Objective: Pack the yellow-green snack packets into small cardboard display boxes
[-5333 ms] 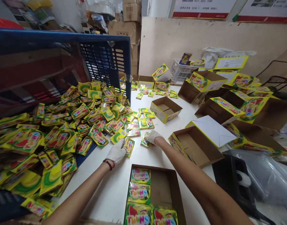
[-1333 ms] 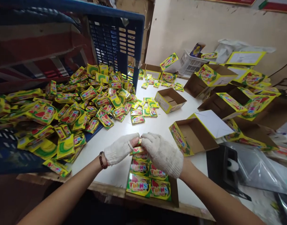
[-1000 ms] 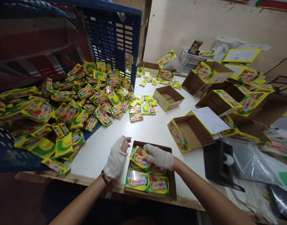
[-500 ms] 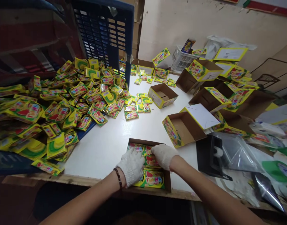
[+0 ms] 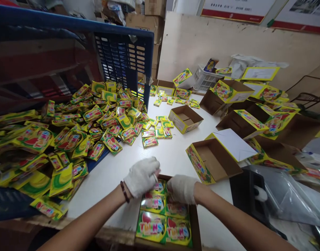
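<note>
In the head view, my left hand (image 5: 141,177), in a white knit glove with a beaded bracelet at the wrist, hovers by the back left corner of a brown cardboard box (image 5: 196,228). Its fingers are loosely bent and apart, with nothing visible in them. My gloved right hand (image 5: 183,189) reaches into the back right of this box. Its fingers are curled down at the packs, and the fingertips are hidden. Yellow-green TWINS packs (image 5: 151,227) lie flat in two columns inside the box, printed faces up.
A blue crate (image 5: 139,66) lies on its side at the left, loose packs (image 5: 93,113) spilling from it. Small packs (image 5: 149,142) sit mid-table. Open display boxes (image 5: 214,157) stand to the right, near a black tape dispenser (image 5: 250,195) and clear plastic (image 5: 282,195).
My left hand has lifted off the packs toward the box's back left corner. My right hand stays at the back right, fingers more curled. The view has tilted up, so the box appears lower.
</note>
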Available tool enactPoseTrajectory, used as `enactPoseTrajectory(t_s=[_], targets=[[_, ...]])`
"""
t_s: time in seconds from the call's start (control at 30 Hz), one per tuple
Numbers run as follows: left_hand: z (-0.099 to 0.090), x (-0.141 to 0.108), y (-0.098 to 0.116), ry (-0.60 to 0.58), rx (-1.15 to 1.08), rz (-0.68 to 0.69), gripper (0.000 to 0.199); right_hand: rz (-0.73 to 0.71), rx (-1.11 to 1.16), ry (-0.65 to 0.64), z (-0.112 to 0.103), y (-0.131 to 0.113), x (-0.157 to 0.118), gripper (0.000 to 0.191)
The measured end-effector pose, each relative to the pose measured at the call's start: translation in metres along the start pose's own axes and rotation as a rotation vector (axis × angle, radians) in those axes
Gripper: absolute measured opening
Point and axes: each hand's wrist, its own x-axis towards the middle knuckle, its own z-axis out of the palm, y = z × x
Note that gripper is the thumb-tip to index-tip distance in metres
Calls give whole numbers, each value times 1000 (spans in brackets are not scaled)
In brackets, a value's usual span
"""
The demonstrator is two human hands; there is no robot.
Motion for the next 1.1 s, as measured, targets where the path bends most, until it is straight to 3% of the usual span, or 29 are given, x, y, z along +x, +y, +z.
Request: enactPoseTrajectory(t_s=[0.1,0.23,0.33,0.5,0.63,0.77,0.87,0.93,1.0,1.1], targets=[[-2,49,-46,94,82,-197,15,-3,133,242,-38,24,35,20],[18,90,-85,89,155,-222,20,146,125,435,-75,45,105,34],[40,91,-98,99,179,-195,23,292,133,516,-89,50,149,32],[57,53,-105,115,154,-153,23,395,141,568,-98,55,183,47],[56,16,-110,137,91,-122,21,315,110,518,-88,66,180,32],[64,-9,-111,258,-29,-30,17,193,98,494,-67,65,159,27],[69,-15,-105,306,-25,-103,11,132,131,507,-55,61,140,45],[67,-17,-101,317,-1,-177,27,98,244,532,-49,63,128,65],[60,-20,-99,273,18,-214,41,42,467,539,-42,70,116,74],[46,-28,-97,114,67,-254,32,26,665,493,-28,84,100,65]])
